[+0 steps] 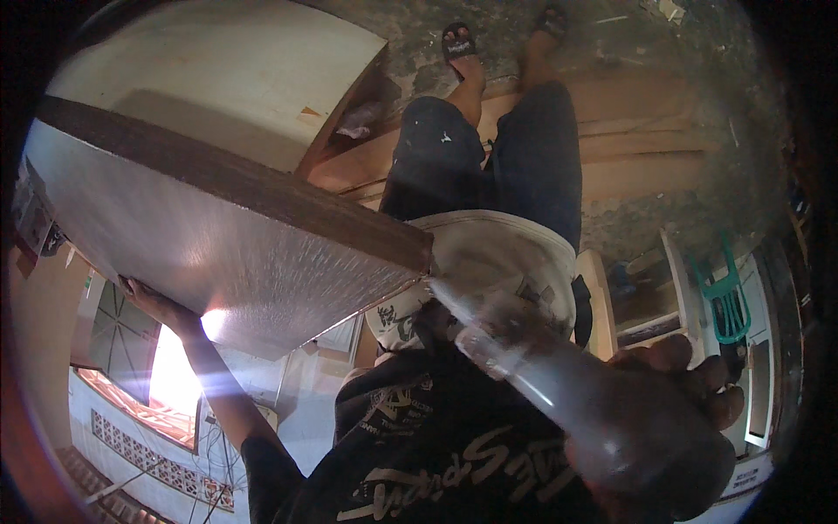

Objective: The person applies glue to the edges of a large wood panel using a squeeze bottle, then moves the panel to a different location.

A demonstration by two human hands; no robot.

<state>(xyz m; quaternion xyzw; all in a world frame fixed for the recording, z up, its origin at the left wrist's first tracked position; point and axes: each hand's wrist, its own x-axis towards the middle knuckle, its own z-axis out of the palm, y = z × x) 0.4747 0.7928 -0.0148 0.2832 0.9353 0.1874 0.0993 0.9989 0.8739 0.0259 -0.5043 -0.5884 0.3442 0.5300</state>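
Note:
A large panel (218,253) with a glossy grey face and a rough brown edge lies across the left side. My left hand (157,306) rests at its lower border, fingers stretched out along the glossy face. At the lower right, close to the view, my right hand (646,428) is closed round a long, shiny, pale tapered thing (515,358). That thing is blurred, so I cannot tell its kind. Its narrow tip points at the panel's near right corner and looks close to it; whether they touch is unclear.
A pale board (236,61) stands beyond the panel. Brown planks (628,131) lie on the stained floor near my legs. An open wooden frame (646,297) and a green plastic chair (726,301) are at the right. A bright window (175,375) glares at the lower left.

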